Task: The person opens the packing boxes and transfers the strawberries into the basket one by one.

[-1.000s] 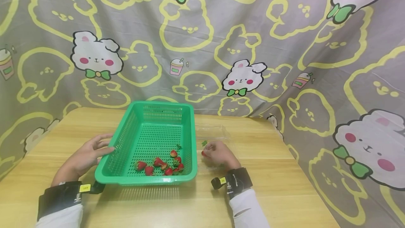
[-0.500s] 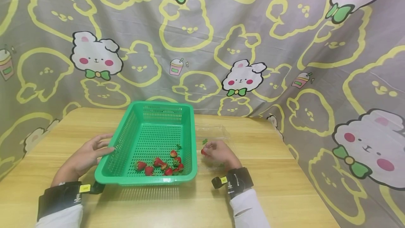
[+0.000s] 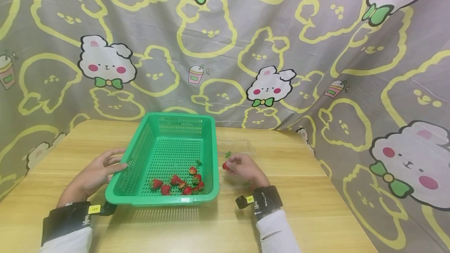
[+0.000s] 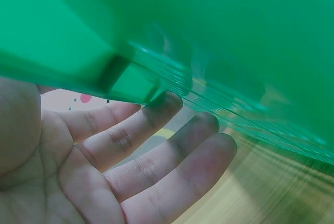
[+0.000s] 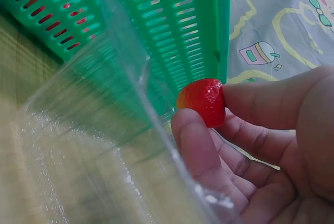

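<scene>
In the head view, my left hand (image 3: 97, 171) is at the left rim of a green plastic basket (image 3: 117, 197), its thumb resting on the rim. The left wrist view shows the fingers (image 4: 201, 169) loosely extended beneath the rim, fingertips against or close to the green plastic. My right hand (image 3: 244, 169) pinches a strawberry (image 5: 204, 101) between thumb and fingertips, just right of the basket, above a clear plastic box (image 5: 104, 145). Several strawberries (image 3: 175, 180) lie at the near right of the basket floor.
A green leafy bit (image 3: 228, 154) shows by the clear box, just beyond the right hand. The wooden table (image 3: 288, 206) extends to the right and front. A patterned cloth (image 3: 218, 65) hangs behind and at the sides.
The right hand has risen slightly away from me with the strawberry, which shows more now. The leafy bit has shifted a little further back. Left hand and basket have not moved.
</scene>
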The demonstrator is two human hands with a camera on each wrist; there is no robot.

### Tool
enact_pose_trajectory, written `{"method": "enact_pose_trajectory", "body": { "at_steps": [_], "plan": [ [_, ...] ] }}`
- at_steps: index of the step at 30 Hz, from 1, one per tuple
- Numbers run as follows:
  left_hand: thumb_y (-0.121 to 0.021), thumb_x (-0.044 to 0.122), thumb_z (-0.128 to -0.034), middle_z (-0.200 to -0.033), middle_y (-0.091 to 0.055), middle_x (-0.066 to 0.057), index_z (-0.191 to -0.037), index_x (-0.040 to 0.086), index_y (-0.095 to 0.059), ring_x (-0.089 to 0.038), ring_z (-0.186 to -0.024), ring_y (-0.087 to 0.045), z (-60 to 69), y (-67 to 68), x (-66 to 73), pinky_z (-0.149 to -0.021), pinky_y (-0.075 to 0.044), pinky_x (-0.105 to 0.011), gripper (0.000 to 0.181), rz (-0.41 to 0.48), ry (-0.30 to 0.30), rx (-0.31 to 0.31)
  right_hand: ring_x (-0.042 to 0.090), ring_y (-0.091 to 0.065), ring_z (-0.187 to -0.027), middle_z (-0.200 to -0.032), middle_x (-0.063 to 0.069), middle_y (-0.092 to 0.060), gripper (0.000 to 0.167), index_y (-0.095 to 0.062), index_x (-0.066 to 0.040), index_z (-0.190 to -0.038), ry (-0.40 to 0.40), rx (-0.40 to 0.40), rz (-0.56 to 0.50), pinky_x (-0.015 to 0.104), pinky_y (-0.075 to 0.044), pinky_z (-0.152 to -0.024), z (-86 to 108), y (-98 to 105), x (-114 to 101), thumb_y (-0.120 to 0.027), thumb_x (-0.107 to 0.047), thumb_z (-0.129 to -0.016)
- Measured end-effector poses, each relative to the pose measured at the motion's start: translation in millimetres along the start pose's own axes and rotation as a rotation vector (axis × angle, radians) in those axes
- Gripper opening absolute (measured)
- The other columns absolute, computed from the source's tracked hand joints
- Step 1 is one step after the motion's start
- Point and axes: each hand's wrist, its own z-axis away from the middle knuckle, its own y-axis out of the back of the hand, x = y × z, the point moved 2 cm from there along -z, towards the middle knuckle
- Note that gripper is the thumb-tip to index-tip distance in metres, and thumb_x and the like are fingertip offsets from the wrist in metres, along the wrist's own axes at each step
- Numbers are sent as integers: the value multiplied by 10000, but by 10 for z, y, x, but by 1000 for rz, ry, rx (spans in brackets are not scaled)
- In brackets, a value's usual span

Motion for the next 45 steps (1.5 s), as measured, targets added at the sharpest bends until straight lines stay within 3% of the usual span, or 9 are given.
{"method": "enact_pose_trajectory", "body": {
  "at_steps": [8, 15, 25, 36, 45],
  "plan": [
    [-542, 165, -1005, -1392, -367, -323, -1445, -41, -243, -76, -1037, -573, -8, 4, 0, -850, -485, -453, 569, -11, 2, -2, 259, -668, -875, -985, 146, -667, 182, -616, 97, -1077, 23, -18, -41, 348, -552, -809, 12, 26, -57, -567, -36, -963],
    [-542, 167, -1006, -1373, -399, -292, -1443, -39, -241, -79, -1034, -580, -16, 10, 0, -844, -488, -432, 570, -6, 3, -2, 209, -654, -862, -1028, 182, -640, 186, -583, 124, -1093, 13, -26, -158, 336, -543, -835, 12, 17, -101, -552, -2, -959],
    [-540, 162, -1007, -1409, -329, -332, -1460, -41, -216, -78, -1033, -578, -12, 5, 2, -821, -510, -403, 593, 9, -2, -10, 240, -661, -886, -1039, 181, -637, 176, -564, 115, -1094, 26, -40, -222, 345, -543, -842, 30, 1, -174, -556, 8, -955],
    [-540, 155, -1007, -1370, -387, -292, -1442, -35, -248, -98, -1024, -593, -9, 10, 6, -806, -525, -396, 557, 10, -3, -10, 202, -650, -841, -992, 166, -637, 153, -557, 80, -1050, 63, -52, -206, 354, -538, -854, 100, -29, -335, -582, -33, -951],
    [-545, 155, -1004, -1410, -319, -346, -1457, -56, -210, -43, -1031, -567, 3, -4, 7, -814, -521, -396, 602, 8, -2, -3, 287, -664, -865, -947, 145, -650, 126, -573, 69, -1007, 87, -58, -164, 360, -555, -812, 150, -109, -430, -600, -37, -945]
  ]
}}
